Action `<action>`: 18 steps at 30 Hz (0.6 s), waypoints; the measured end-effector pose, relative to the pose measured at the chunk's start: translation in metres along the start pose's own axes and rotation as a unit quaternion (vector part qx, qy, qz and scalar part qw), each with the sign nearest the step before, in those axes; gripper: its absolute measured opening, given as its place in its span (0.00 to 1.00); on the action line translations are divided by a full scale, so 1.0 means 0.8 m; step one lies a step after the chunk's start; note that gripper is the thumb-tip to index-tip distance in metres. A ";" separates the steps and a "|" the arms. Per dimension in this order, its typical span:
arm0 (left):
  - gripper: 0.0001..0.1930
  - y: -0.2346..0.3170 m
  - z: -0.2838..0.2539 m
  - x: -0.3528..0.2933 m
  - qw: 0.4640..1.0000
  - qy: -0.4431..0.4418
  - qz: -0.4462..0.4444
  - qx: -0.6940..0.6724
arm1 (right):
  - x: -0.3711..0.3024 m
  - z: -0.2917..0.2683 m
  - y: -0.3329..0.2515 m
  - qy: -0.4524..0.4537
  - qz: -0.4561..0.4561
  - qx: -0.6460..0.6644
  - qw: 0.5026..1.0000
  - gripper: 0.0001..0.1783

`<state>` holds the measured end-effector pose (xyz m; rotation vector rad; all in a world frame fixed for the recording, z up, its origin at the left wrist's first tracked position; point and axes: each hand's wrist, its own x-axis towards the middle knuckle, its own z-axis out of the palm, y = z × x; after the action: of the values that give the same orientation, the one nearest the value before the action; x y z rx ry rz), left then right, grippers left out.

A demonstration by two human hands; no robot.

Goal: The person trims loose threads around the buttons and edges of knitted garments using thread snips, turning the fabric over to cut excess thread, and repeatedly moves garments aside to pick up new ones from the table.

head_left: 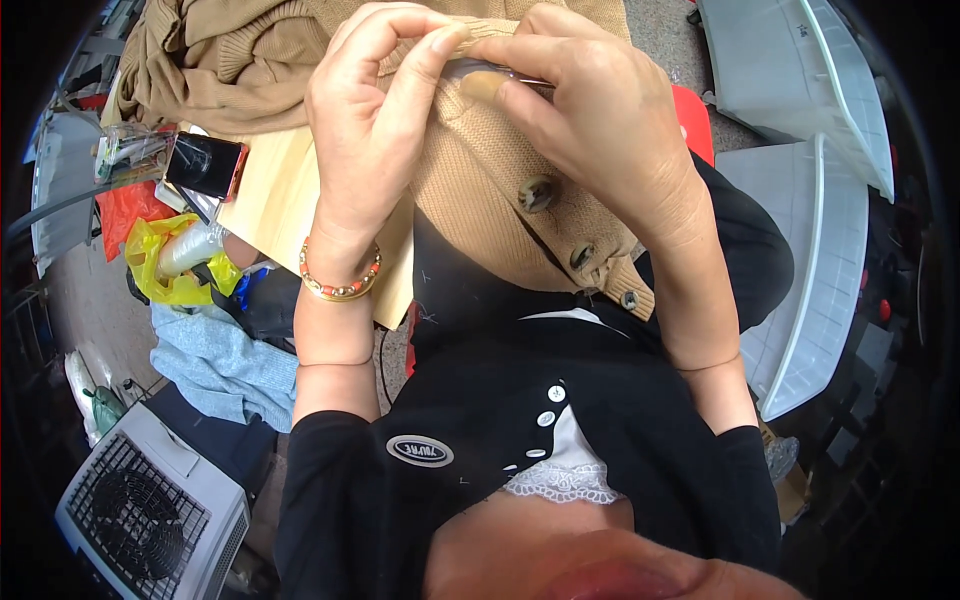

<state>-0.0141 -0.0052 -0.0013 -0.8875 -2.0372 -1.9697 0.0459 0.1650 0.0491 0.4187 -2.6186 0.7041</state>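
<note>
A tan knitted cardigan (pixel 475 185) with large mottled buttons lies over my lap and the table's edge. My left hand (pixel 375 120) is closed in a pinch, thumb and forefinger together at the cardigan's upper part. Close beside it, my right hand (pixel 610 115) holds a slim metal tool (pixel 520 76) between thumb and forefinger. The tool's exact kind is hidden by the fingers. A tan covering sits on the right thumb's tip. One button (pixel 537 193) shows below my right hand, with more along the front band.
More tan knitwear (pixel 230 65) is heaped on the wooden table (pixel 275 180). A phone (pixel 205 165) lies at its left edge. Left of me are a yellow bag (pixel 160 265), blue knitwear (pixel 225 360) and a fan unit (pixel 150 505). Plastic bins (pixel 790 250) stand on the right.
</note>
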 end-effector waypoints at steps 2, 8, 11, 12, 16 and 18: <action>0.05 -0.003 -0.002 -0.001 1.000 0.013 -0.014 -0.006 | 0.010 -0.016 -0.016 -0.066 -0.005 -0.011 0.998 0.17; 0.07 -0.009 -0.017 0.003 0.996 0.091 -0.026 -0.008 | 0.007 0.027 0.036 0.155 -0.218 0.159 0.950 0.16; 0.07 -0.003 -0.034 -0.008 0.983 0.151 0.054 0.091 | -0.008 0.018 0.031 0.120 -0.123 0.353 0.920 0.17; 0.10 0.004 -0.031 -0.013 0.979 0.170 0.052 0.098 | -0.015 0.022 0.040 0.145 -0.116 0.393 0.901 0.16; 0.10 0.020 -0.024 -0.038 0.944 0.161 0.080 0.277 | -0.058 -0.035 0.038 -0.004 0.128 0.197 0.972 0.15; 0.11 0.032 -0.023 -0.050 0.919 0.085 0.119 0.366 | -0.087 -0.033 0.044 0.023 0.225 0.312 0.923 0.14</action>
<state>0.0264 -0.0358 0.0018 -0.7009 -2.1697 -0.9769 0.1014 0.2209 0.0249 -0.0492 -2.4051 1.6895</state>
